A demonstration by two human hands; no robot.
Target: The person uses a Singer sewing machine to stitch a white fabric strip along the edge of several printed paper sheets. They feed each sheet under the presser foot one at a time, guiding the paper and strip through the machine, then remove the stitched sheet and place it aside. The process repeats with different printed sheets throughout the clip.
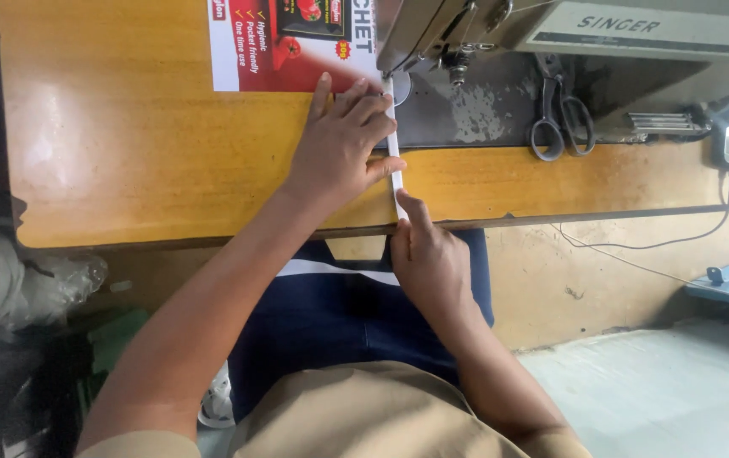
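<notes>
This looked like a small tailoring workshop. A grey sewing machine (551, 34) stood at the far edge of a worn yellow wooden table (127, 153), scissors (561, 119) lay on its bed, and the floor (661, 390) below was bare concrete.

Yellow-orange wooden tabletop (152, 161): varnished, smooth, catching a soft glare. Narrow white strip (396, 161), cloth or tape, cannot tell: looking matt. Red and white printed sheet (284, 51): glossy paper or plastic. Grey metal sewing machine body (636, 34): painted, showing a dull sheen. Dark metal machine bed (474, 114): paint flaking, rough patches. Grey metal scissors (561, 114): dull. Navy cloth (339, 314) on the lap: matt.
</notes>
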